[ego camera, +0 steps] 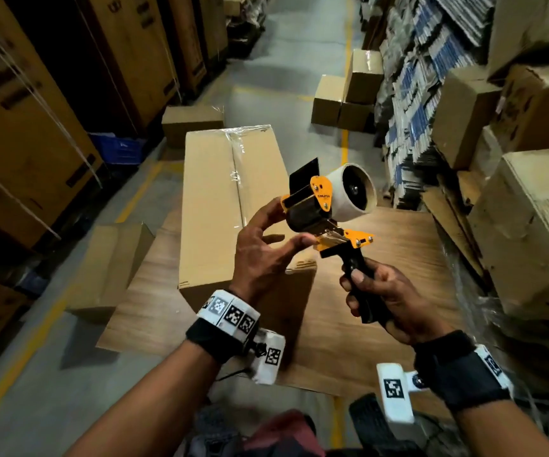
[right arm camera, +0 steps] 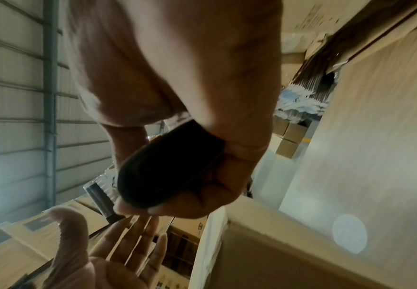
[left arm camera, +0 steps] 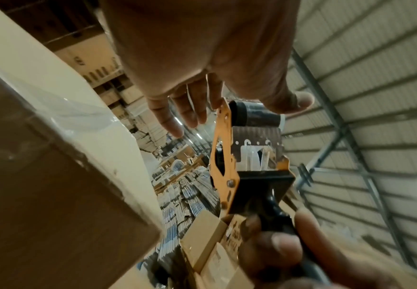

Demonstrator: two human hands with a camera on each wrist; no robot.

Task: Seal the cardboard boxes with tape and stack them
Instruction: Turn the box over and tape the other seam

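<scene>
The right hand point(ego camera: 377, 301) is wrapped around the handle of the tape dispenser point(ego camera: 329, 206), held above the long cardboard box point(ego camera: 230, 206) on the table point(ego camera: 395, 258). The left hand point(ego camera: 263, 249), fingers spread, touches the dispenser's roller end. The box's taped seam runs away from the person, just left of the dispenser.
</scene>
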